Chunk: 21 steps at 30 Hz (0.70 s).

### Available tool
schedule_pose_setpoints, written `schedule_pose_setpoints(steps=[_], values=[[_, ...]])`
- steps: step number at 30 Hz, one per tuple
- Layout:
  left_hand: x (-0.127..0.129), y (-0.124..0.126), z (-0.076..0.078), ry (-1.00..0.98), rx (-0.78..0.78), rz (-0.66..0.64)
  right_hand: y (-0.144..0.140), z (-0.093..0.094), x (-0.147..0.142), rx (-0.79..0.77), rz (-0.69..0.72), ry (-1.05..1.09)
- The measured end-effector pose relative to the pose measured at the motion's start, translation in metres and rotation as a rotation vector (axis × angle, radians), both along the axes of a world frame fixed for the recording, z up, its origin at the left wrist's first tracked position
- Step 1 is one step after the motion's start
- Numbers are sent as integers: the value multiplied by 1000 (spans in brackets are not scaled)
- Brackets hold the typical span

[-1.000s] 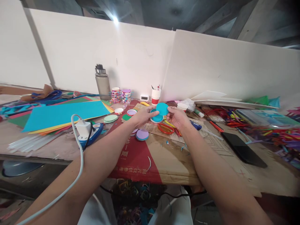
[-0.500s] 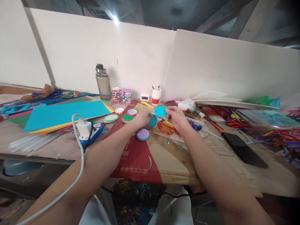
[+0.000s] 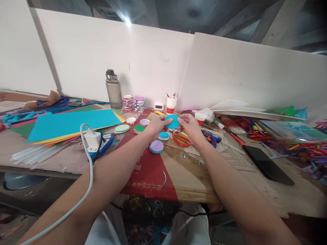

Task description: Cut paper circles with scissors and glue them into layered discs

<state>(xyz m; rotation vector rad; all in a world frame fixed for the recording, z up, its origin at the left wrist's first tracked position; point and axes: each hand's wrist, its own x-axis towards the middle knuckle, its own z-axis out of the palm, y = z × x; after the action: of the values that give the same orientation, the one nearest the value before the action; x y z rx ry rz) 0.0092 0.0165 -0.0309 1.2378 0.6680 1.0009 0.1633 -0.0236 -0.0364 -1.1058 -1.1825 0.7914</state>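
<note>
Both hands meet over the middle of the table on one teal paper disc (image 3: pixel 172 121), held upright. My left hand (image 3: pixel 156 125) pinches its left edge and my right hand (image 3: pixel 188 124) pinches its right edge. Just below them a second teal disc on a white ring (image 3: pixel 164 135) lies flat on the cardboard mat (image 3: pixel 178 166). A purple disc (image 3: pixel 156 146) lies nearer me, and red scissors (image 3: pixel 182 140) lie under my right hand.
Coloured paper sheets (image 3: pixel 68 123) and a glue gun with a white plug (image 3: pixel 98 143) lie left. A bottle (image 3: pixel 113 89), stacked rings (image 3: pixel 133 103), a red cup (image 3: pixel 171 104) stand at the back. A black phone (image 3: pixel 267 165) and coloured strips (image 3: pixel 301 144) lie right.
My left hand put down the teal disc with the white ring on the mat, then came up to the teal disc that my right hand held. Both hands now grip it.
</note>
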Motion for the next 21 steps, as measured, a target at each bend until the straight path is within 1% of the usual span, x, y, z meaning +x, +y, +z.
schedule_pose_setpoints(steps=[2,4,5,7,8,10,12,14,17,19,21], values=[[-1,1,1,-52,-7,87,-1,-1,5,36,-56,-256],[-5,3,5,-142,-40,176,-2,-3,10,28,-158,-646],[-7,4,8,-186,-62,209,-3,-5,12,-11,-194,-855],[-12,5,15,-267,-116,255,-5,-10,12,-149,-186,-1208],[-15,5,19,-302,-146,270,-6,-13,10,-217,-157,-1326],[-18,7,25,-357,-195,294,-8,-16,5,-292,-98,-1455],[-21,9,27,-391,-214,329,-11,-15,-1,-319,-98,-1468],[-22,11,27,-399,-204,363,-13,-11,-5,-365,-136,-1432],[-22,12,23,-386,-168,383,-12,-6,-4,-404,-222,-1307],[-20,10,20,-353,-141,356,-8,-4,0,-333,-253,-1165],[-18,8,19,-313,-117,318,-4,-4,5,-219,-215,-965]])
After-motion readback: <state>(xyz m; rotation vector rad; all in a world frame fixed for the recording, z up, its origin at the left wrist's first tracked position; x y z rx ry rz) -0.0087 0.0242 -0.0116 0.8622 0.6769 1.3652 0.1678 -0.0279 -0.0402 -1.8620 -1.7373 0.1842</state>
